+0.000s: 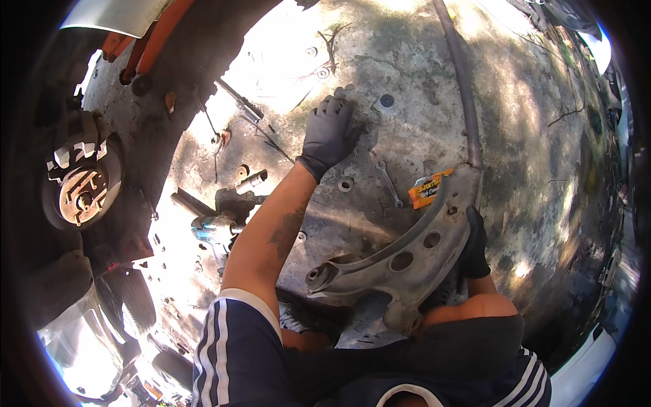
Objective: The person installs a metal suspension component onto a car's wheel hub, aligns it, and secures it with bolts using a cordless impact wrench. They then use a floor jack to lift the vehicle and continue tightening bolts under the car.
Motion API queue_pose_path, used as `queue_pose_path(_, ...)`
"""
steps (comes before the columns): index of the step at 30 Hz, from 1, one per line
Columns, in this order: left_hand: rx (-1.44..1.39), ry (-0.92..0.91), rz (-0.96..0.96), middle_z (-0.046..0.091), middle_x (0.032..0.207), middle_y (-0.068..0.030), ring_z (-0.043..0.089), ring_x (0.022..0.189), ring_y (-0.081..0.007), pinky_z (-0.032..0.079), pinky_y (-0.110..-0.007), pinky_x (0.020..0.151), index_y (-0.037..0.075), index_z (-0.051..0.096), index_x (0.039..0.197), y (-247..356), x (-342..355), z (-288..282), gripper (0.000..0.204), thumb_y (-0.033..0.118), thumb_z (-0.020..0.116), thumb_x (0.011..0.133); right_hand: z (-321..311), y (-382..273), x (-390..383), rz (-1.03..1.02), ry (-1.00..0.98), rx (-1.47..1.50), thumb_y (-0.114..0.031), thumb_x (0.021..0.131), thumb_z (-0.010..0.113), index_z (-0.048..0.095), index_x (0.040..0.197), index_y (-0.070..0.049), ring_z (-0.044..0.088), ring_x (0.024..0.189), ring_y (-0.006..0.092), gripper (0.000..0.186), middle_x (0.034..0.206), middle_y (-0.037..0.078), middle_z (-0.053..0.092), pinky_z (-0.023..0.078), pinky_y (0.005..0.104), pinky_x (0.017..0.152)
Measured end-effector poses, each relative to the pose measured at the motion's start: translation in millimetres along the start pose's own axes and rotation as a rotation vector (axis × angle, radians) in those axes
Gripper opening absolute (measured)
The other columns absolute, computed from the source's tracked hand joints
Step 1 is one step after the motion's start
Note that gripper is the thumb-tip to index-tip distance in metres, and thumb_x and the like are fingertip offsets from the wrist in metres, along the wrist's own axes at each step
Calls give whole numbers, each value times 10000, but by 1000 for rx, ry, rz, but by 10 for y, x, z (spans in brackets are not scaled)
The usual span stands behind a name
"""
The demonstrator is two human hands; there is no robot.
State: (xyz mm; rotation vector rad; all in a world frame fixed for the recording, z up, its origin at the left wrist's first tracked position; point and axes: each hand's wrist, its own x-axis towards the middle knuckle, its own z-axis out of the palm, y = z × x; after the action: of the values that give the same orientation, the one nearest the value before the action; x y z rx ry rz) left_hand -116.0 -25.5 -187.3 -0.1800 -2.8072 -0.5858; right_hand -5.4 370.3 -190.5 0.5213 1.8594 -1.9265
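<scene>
My right hand (pixel 477 245), in a black glove, grips the right edge of a car's lower control arm (pixel 415 256). This dirty metal part has round holes and a bushing at its left end, and it lies tilted across my lap. Farther forward, my gloved left hand (pixel 330 130) is down at the concrete with its fingers bent. Whatever is under those fingertips is hidden. Just beyond them is a small greyish lump (pixel 347 92). A dark round washer (pixel 386 100) lies to the right of that hand, and a combination spanner (pixel 389 183) lies nearer me.
Left of my forearm are a blue-and-black impact wrench (pixel 214 230), a socket (pixel 253 180) and a ratchet-like bar (pixel 239 100). An exposed wheel hub (pixel 85 197) stands far left. An orange packet (pixel 430 190) lies by the control arm; a long pipe (pixel 462 81) runs away from it.
</scene>
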Motion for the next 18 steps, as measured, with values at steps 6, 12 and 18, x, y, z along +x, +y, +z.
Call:
queue_pose_path(6,31,-17,-200,570,1285,-140,533,1158,-340,449,-481,944,74,553,1292,-535,309,-30,453,183,616,858,-15,101,-107,-494,-27,-537,-309,1017,463,500,1342,-12,577,1151,240,442,1265,146,575,465,388,1003)
queue_pose_path(12,86,-86,-43,525,1389,-177,510,1220,-397,451,-459,1020,64,541,1341,-960,485,322,487,194,557,872,207,-232,-50,85,-32,223,-304,1020,490,512,1321,2,589,1141,232,430,1250,144,582,470,377,998)
queue_pose_path(18,156,-194,-212,630,1206,-137,597,1084,-344,509,-430,925,120,594,1279,-646,576,191,394,143,561,887,319,-471,-123,-224,-121,-127,-111,940,578,139,1575,-95,543,1229,221,771,1454,153,433,472,367,1002)
